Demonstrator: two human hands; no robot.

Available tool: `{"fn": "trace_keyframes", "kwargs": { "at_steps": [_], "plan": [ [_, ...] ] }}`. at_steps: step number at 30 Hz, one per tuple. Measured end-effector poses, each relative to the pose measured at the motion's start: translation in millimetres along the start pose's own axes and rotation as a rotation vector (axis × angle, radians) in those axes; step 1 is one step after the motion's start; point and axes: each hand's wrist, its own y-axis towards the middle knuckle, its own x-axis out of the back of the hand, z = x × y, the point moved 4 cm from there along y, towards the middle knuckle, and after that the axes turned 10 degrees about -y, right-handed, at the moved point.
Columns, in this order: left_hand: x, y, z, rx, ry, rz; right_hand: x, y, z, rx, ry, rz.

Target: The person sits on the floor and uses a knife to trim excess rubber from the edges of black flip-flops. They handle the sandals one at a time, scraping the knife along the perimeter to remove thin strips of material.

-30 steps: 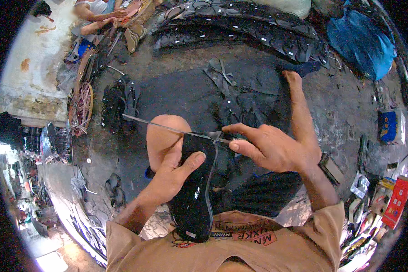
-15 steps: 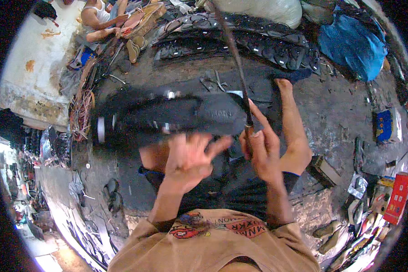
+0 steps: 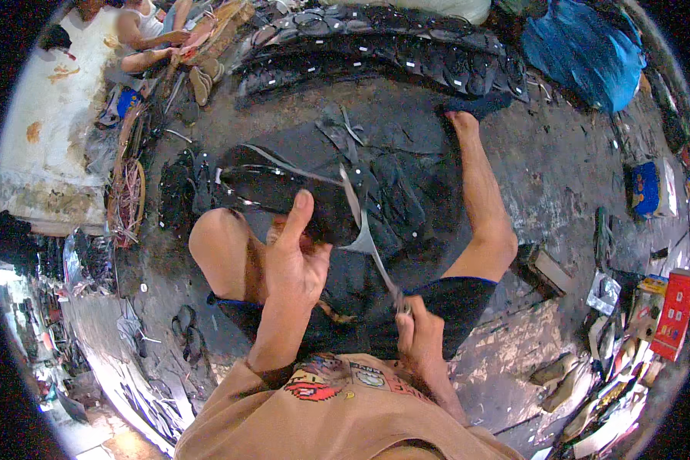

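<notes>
My left hand (image 3: 294, 257) is closed round the near edge of a black sandal (image 3: 284, 184), thumb on top and fingers beneath. The sandal lies tilted above my lap, its far-left end near my bent knee. A thin pale grey strip (image 3: 366, 230) curves along the sandal's right end and runs down toward me, pulled straight. Its lower end is pinched in my right hand (image 3: 420, 337), low over my right thigh. Between my hands, a small brownish object (image 3: 336, 313) lies on my dark shorts; I cannot tell what it is.
Black offcuts (image 3: 395, 192) lie on a dark mat before me. Rows of black sandals (image 3: 383, 65) stretch across the far side. A blue sheet (image 3: 583, 57) lies far right, a red box (image 3: 676, 314) near right. Another person (image 3: 149, 34) sits far left.
The long knife in my right hand is no longer seen there; that hand has dropped toward my lap and grips the strip. My left hand has taken hold of the sandal, which was blurred by motion.
</notes>
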Motion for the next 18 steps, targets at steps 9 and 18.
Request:
{"fn": "trace_keyframes", "kwargs": {
  "at_steps": [9,18],
  "plan": [
    [39,-29,3,0.064,0.251,0.032,28,79,22,0.138,-0.062,0.395],
    [42,-28,-13,0.125,0.311,0.050,-19,118,51,0.286,0.229,0.192]
  ]
}}
